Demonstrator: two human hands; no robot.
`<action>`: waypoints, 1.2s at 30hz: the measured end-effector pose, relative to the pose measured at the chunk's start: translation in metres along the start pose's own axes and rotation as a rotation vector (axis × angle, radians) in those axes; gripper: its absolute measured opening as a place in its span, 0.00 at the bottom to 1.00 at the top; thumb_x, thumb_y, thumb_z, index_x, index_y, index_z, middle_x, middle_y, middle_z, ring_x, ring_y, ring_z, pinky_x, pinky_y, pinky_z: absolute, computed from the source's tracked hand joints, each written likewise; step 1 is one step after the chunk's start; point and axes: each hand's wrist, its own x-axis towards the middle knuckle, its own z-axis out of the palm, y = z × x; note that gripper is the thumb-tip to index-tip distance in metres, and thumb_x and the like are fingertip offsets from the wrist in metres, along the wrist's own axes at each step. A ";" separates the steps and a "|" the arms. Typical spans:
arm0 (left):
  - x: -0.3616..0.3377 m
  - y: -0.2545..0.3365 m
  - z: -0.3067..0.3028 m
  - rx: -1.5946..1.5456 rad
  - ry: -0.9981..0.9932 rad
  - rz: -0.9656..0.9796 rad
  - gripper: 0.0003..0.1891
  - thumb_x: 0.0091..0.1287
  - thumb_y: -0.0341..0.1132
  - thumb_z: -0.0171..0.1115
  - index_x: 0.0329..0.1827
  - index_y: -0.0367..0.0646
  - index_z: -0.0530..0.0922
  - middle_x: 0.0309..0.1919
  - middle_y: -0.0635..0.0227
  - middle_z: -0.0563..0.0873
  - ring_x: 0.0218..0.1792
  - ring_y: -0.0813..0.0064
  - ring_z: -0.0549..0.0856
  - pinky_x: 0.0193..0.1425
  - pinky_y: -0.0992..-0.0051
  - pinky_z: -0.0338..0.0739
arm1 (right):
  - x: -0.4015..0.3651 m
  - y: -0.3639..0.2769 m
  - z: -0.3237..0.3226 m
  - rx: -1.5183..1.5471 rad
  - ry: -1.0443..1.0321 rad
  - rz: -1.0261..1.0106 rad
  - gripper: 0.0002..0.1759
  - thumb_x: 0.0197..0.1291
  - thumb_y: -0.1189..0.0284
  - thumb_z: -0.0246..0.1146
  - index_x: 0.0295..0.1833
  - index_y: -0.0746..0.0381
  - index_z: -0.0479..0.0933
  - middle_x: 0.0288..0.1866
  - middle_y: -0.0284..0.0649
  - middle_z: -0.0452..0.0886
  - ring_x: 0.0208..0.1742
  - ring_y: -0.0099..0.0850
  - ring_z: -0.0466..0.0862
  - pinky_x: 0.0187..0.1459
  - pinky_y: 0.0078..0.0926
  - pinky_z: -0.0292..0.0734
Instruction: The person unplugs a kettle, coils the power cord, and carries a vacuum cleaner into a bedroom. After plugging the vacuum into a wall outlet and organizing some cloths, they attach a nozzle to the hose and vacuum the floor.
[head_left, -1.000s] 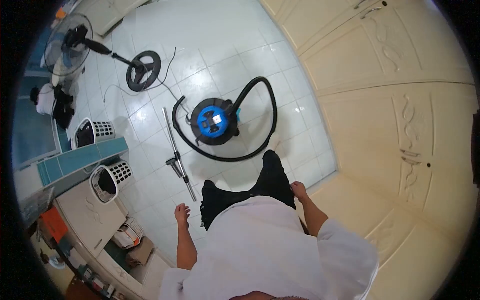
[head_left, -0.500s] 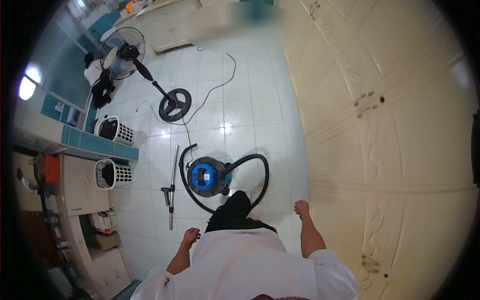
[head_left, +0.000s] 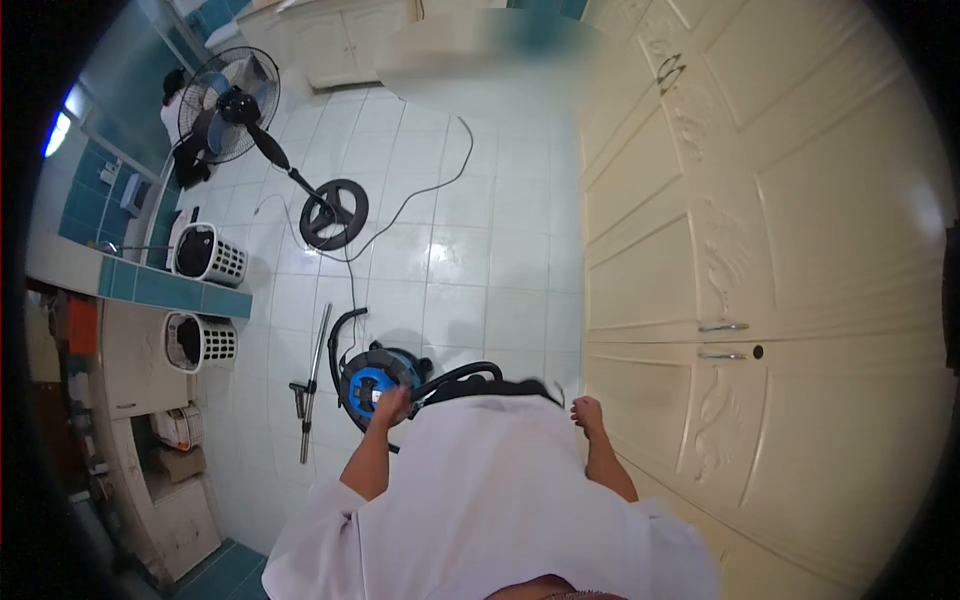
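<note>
A blue and black canister vacuum cleaner stands on the tiled floor just ahead of me, its black hose curving to the right and partly hidden by my body. My left hand, loosely curled, overlaps the vacuum's edge in view; I see nothing in it, and no contact shows. Out to the right, beside the cream cabinets, my right hand hangs with its fingers curled and nothing in them. A metal vacuum tube lies on the floor to the left, with a dark floor nozzle beside it.
A black pedestal fan leans at the upper left, its round base on the tiles. A grey cord trails across the floor. Two white laundry baskets stand left. Tall cream cabinets line the right. Another person crouches behind the fan.
I have stepped forward and the view has shifted, so the vacuum now sits closer to my body. My left hand has come up in front of the vacuum; my right hand is nearer the cabinets.
</note>
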 end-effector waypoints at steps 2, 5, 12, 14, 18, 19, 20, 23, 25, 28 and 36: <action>0.024 0.124 -0.082 -0.669 0.151 -0.446 0.25 0.76 0.51 0.52 0.31 0.39 0.84 0.24 0.66 0.86 0.29 0.75 0.85 0.35 0.70 0.76 | 0.014 -0.017 -0.012 -0.060 0.038 0.077 0.12 0.62 0.66 0.60 0.42 0.61 0.84 0.33 0.42 0.86 0.28 0.33 0.85 0.29 0.33 0.79; 0.084 0.144 -0.112 -0.758 0.291 -0.387 0.25 0.77 0.51 0.53 0.31 0.39 0.85 0.27 0.67 0.87 0.30 0.75 0.85 0.35 0.74 0.75 | 0.077 -0.030 -0.032 -0.799 -0.092 -0.350 0.16 0.59 0.64 0.60 0.38 0.66 0.85 0.32 0.50 0.86 0.29 0.41 0.86 0.34 0.39 0.81; 0.130 0.165 -0.084 -0.829 0.494 -0.399 0.12 0.65 0.37 0.61 0.26 0.40 0.81 0.20 0.72 0.80 0.24 0.78 0.78 0.30 0.73 0.73 | 0.221 -0.167 -0.018 -0.732 -0.249 -0.257 0.12 0.57 0.70 0.61 0.41 0.65 0.86 0.32 0.48 0.86 0.30 0.42 0.87 0.33 0.41 0.82; 0.129 0.116 -0.026 0.682 0.276 -0.078 0.09 0.60 0.40 0.64 0.28 0.45 0.84 0.26 0.61 0.86 0.26 0.61 0.85 0.32 0.63 0.77 | 0.287 -0.214 -0.012 -0.746 -0.344 -0.202 0.13 0.64 0.68 0.59 0.35 0.64 0.84 0.29 0.46 0.85 0.29 0.39 0.85 0.28 0.39 0.77; 0.105 0.197 0.008 0.098 0.086 -0.574 0.12 0.64 0.43 0.60 0.37 0.47 0.86 0.35 0.58 0.88 0.36 0.54 0.88 0.38 0.55 0.79 | 0.333 -0.390 -0.001 -0.202 -0.278 0.016 0.09 0.66 0.69 0.58 0.42 0.63 0.81 0.28 0.40 0.81 0.24 0.31 0.80 0.24 0.32 0.74; 0.119 0.216 0.012 -0.054 0.115 -0.676 0.12 0.64 0.43 0.60 0.37 0.47 0.86 0.34 0.57 0.88 0.36 0.53 0.87 0.39 0.55 0.79 | 0.345 -0.426 0.006 -0.154 -0.303 0.007 0.10 0.66 0.70 0.58 0.45 0.63 0.80 0.29 0.40 0.82 0.24 0.30 0.80 0.24 0.32 0.74; 0.138 0.232 0.011 -0.146 0.150 -0.727 0.13 0.64 0.44 0.59 0.36 0.46 0.87 0.34 0.56 0.88 0.36 0.51 0.87 0.40 0.55 0.80 | 0.355 -0.461 0.014 -0.155 -0.331 -0.004 0.10 0.66 0.70 0.58 0.45 0.63 0.80 0.29 0.40 0.82 0.24 0.30 0.80 0.24 0.32 0.74; 0.206 0.254 -0.001 -0.286 0.283 -0.756 0.14 0.64 0.44 0.59 0.35 0.46 0.88 0.34 0.52 0.88 0.36 0.46 0.86 0.42 0.54 0.80 | 0.398 -0.557 0.030 -0.148 -0.344 -0.201 0.08 0.65 0.70 0.59 0.45 0.62 0.80 0.30 0.39 0.81 0.24 0.29 0.79 0.24 0.30 0.74; 0.253 0.261 -0.011 -0.266 0.369 -0.719 0.15 0.65 0.44 0.58 0.34 0.46 0.88 0.34 0.50 0.89 0.36 0.42 0.86 0.44 0.54 0.80 | 0.425 -0.607 0.038 -0.159 -0.370 -0.237 0.07 0.66 0.70 0.58 0.42 0.61 0.79 0.29 0.38 0.80 0.24 0.28 0.79 0.25 0.29 0.75; 0.306 0.299 -0.058 -0.494 0.570 -0.697 0.10 0.63 0.36 0.62 0.35 0.40 0.87 0.27 0.55 0.88 0.28 0.61 0.87 0.34 0.62 0.79 | 0.450 -0.666 0.060 -0.303 -0.405 -0.219 0.10 0.65 0.69 0.57 0.40 0.64 0.80 0.28 0.41 0.83 0.23 0.29 0.80 0.21 0.28 0.73; 0.410 0.334 -0.148 -0.487 0.461 -0.643 0.21 0.67 0.46 0.57 0.31 0.34 0.86 0.22 0.60 0.86 0.25 0.68 0.82 0.33 0.63 0.76 | 0.482 -0.738 0.111 -0.345 -0.557 -0.486 0.10 0.66 0.66 0.58 0.37 0.61 0.78 0.27 0.36 0.80 0.24 0.27 0.78 0.24 0.28 0.72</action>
